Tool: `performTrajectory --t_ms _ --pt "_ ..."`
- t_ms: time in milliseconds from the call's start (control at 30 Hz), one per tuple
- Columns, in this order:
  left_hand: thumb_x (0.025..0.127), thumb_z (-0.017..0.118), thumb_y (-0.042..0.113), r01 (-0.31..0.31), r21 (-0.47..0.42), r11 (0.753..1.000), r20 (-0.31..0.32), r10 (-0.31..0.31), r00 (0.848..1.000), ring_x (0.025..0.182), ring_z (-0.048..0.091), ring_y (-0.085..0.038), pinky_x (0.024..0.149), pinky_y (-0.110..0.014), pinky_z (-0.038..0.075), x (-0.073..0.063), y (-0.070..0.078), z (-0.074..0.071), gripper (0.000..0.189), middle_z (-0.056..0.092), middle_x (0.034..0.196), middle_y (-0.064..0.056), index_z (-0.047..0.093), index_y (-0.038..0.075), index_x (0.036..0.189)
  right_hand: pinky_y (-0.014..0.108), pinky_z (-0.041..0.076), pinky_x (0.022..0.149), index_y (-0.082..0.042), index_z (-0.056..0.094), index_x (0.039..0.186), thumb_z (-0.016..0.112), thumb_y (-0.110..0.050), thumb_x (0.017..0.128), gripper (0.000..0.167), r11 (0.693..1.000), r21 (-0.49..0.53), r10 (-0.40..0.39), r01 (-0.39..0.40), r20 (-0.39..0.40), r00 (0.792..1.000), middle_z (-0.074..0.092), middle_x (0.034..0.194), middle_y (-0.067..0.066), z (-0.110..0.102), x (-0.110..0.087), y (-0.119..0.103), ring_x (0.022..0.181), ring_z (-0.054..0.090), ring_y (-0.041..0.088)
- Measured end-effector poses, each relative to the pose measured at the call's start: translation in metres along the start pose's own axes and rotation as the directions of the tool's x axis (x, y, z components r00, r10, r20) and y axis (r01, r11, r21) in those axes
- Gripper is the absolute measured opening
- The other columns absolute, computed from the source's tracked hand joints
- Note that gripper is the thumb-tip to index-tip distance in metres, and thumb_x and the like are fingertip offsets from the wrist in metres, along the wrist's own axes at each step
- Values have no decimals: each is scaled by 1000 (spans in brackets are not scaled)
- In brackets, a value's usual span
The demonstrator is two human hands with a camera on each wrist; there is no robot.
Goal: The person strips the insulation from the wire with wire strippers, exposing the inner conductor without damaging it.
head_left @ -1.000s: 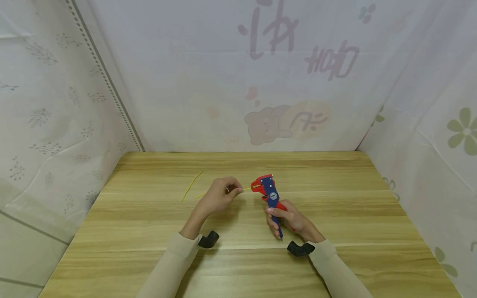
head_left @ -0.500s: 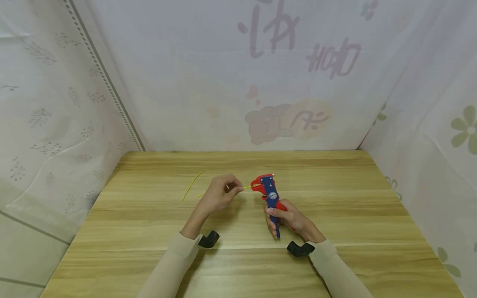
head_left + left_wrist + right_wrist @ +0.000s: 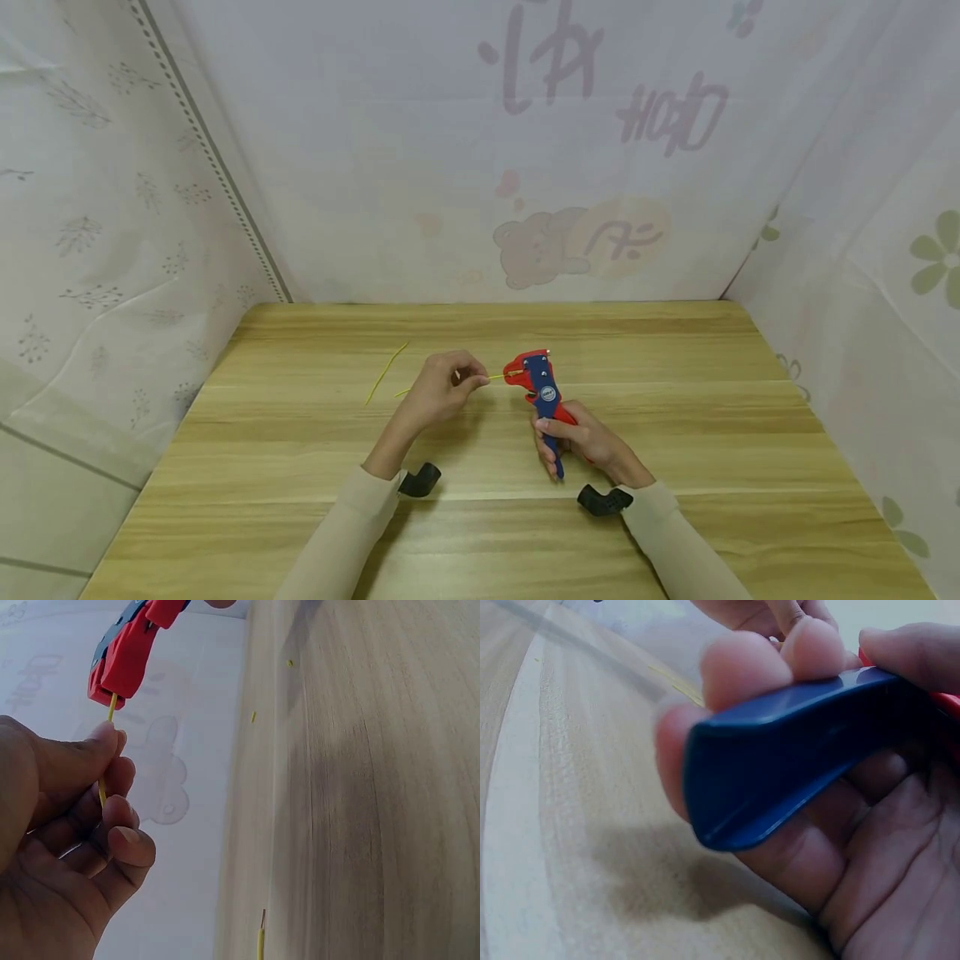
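My left hand (image 3: 442, 390) pinches a thin yellow wire (image 3: 112, 707) between thumb and fingertips. The wire's front end runs into the red jaws of a red and blue wire stripper (image 3: 542, 375), while its other end shows behind the hand. My right hand (image 3: 588, 437) holds the stripper upright, fingers and thumb around the handles. In the right wrist view the hollow blue handle (image 3: 780, 742) lies across the fingers. A second yellow wire (image 3: 385, 375) rests on the table left of the hands. The left wrist view shows a wire with a bare copper tip (image 3: 262, 919).
Tiny yellow insulation bits (image 3: 253, 717) lie on the wooden table (image 3: 480, 533). Printed curtains (image 3: 390, 167) stand along the table's back edge and both sides. Each wrist carries a black camera mount (image 3: 420, 481).
The lower end of the stripper's blue handle has shifted slightly left. Both hands stay nearly in place, and the wire's end remains in the stripper.
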State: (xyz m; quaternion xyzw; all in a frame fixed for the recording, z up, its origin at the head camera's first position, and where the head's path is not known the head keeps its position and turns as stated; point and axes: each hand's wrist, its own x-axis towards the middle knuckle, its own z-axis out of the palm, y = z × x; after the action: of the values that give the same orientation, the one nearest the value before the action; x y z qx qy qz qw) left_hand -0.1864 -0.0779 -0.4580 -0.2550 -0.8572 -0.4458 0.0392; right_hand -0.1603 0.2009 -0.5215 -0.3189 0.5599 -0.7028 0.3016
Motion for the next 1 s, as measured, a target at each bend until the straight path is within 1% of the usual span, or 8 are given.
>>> performTrajectory --t_ms 200,333,433,567,700,800,900,1000 --pt "98 69 13 97 -82 992 37 -94 995 67 55 -16 60 -23 45 -1 0 -1 14 74 90 -16 77 2 93 38 62 58 21 39 107 40 -13 111 35 1000 -20 16 -17 -10 1000 60 72 6 1 0 -1 61 69 19" --pt "99 68 12 173 -155 973 59 -166 984 77 65 -30 66 -25 51 -2 -1 -1 16 74 95 -20 77 0 95 37 62 60 19 40 108 39 -13 111 32 1000 -17 24 -24 -10 1000 61 72 6 2 0 -2 62 70 19" --pt "99 68 11 203 -185 962 73 -192 979 85 68 -39 72 -27 54 -2 -2 -1 15 74 98 -21 76 -2 96 36 61 58 18 41 106 38 -12 111 31 1000 -21 17 -17 -4 1000 60 70 8 1 -1 -2 60 69 19" --pt "98 69 9 203 -183 962 89 -189 978 85 67 -40 72 -26 53 -2 -1 -1 14 73 98 -21 76 -2 95 37 58 51 18 42 101 39 -11 110 30 998 -53 -14 14 3 1000 52 65 18 0 -1 -1 52 64 23" --pt "98 68 9 182 -170 968 98 -167 981 79 66 -37 68 -24 51 -2 0 -1 14 73 93 -21 76 -2 94 37 52 40 16 44 88 38 -8 109 33 993 -99 -60 56 -37 998 41 58 25 -1 0 0 42 53 28" --pt "99 68 9 177 -151 973 96 -164 982 75 64 -30 65 -24 48 -1 -1 -1 14 73 89 -21 76 -2 94 36 52 39 17 43 85 38 -8 109 35 995 -85 -64 59 -61 996 40 57 26 -1 0 0 41 52 27" --pt "99 68 10 190 -138 972 91 -179 980 70 60 -22 63 -23 46 0 -2 -1 14 72 87 -21 76 0 94 37 58 48 22 39 96 39 -7 109 32 999 -1 -50 50 -34 998 48 62 21 -3 0 -1 49 61 23" --pt "99 68 11 202 -136 970 87 -191 978 67 56 -16 58 -23 42 -1 -3 -3 14 71 86 -21 76 0 95 40 63 64 23 36 107 37 -5 109 28 995 91 -41 40 13 999 63 76 14 -4 -2 0 67 72 21"
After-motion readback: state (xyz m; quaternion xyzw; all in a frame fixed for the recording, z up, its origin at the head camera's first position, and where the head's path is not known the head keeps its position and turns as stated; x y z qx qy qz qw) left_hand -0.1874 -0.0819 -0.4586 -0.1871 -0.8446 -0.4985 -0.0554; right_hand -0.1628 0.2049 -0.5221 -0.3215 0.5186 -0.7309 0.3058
